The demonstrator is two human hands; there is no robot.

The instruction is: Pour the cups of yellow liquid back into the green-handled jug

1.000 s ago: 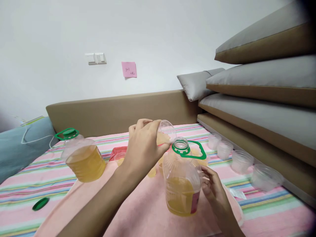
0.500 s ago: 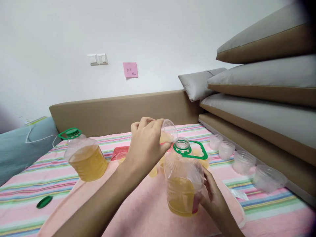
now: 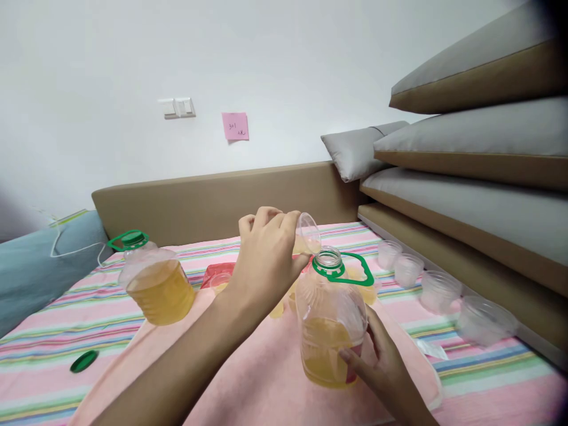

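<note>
My left hand [image 3: 268, 248] grips a clear plastic cup [image 3: 309, 229], tilted to the right with its lip at the mouth of an uncapped jug. Some yellow liquid shows in the cup. The clear jug [image 3: 328, 319] has a green ring handle and is partly filled with yellow liquid. My right hand [image 3: 377, 361] holds the jug low on its right side, thumb at the front. Behind the jug and my left forearm stand several cups of yellow liquid [image 3: 366, 293], partly hidden, with a red plastic piece [image 3: 217, 273] by them.
At the left stands a capped jug [image 3: 162, 290] of yellow liquid; a loose green cap [image 3: 84, 361] lies before it. Several clear containers [image 3: 439, 291] line the right side beside stacked cushions [image 3: 470, 171]. A pink mat [image 3: 266, 373] covers part of the striped sheet [image 3: 35, 361].
My left hand has tipped the cup slightly further, and the liquid in it sits lower. My right thumb has shifted left across the jug's front. The view has drifted a little.
</note>
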